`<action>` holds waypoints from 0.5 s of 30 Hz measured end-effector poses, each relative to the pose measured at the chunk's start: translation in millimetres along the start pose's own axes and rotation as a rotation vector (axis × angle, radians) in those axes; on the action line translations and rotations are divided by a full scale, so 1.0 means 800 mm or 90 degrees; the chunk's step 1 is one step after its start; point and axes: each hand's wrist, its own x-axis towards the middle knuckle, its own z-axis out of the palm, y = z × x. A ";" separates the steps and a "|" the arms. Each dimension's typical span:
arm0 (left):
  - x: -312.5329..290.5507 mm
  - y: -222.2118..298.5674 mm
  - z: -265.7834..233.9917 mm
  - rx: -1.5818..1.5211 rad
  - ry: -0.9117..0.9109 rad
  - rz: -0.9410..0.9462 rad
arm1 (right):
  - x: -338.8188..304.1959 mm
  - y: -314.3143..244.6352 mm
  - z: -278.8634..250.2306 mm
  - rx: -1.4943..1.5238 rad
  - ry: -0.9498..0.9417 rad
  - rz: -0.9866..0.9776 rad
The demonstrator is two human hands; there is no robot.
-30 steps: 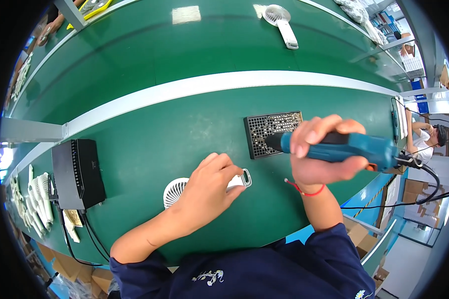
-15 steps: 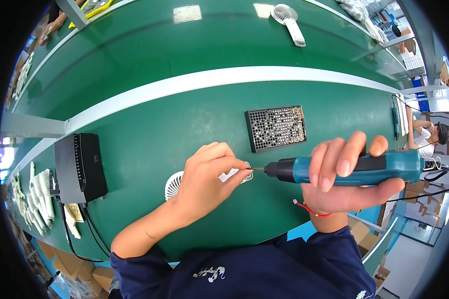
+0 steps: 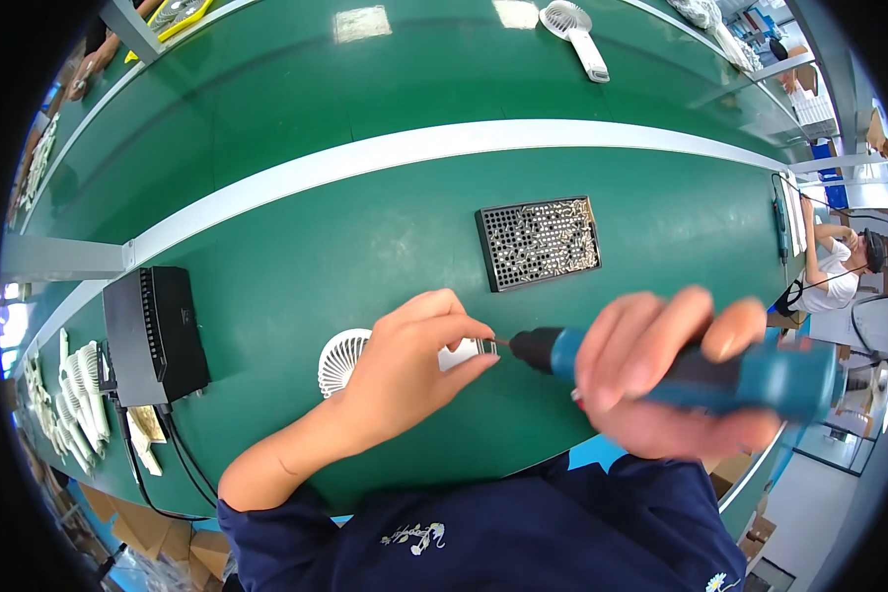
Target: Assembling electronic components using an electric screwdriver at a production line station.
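Note:
My left hand holds a white handheld fan by its handle, thumb and forefinger at either side of the handle's end. The fan's round slatted head shows left of the hand; much of the handle is hidden under my palm and fingers. My right hand, smeared by motion, is wrapped round a teal and black electric screwdriver. It lies nearly level, its thin bit pointing left at the handle's end, close to my left fingertips. Whether the bit sits in a screw is too small to tell.
A black tray of small screws lies beyond my hands. At left stand a black power box with cables and several pale fan parts. Past a white rail lies another fan. A co-worker sits at far right.
My left thumb and forefinger have parted from their pinch at the bit, baring the handle's end. The screwdriver has shifted slightly left, its rear end swinging toward me.

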 end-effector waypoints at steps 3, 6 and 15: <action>-0.005 -0.004 0.000 0.051 -0.038 0.022 | -0.020 0.008 0.015 -0.026 -0.014 -0.051; -0.009 -0.012 0.002 0.065 -0.079 0.046 | -0.030 0.013 0.013 -0.063 -0.040 -0.054; -0.014 -0.016 0.010 0.115 -0.120 0.074 | -0.048 0.024 0.009 -0.045 -0.041 -0.040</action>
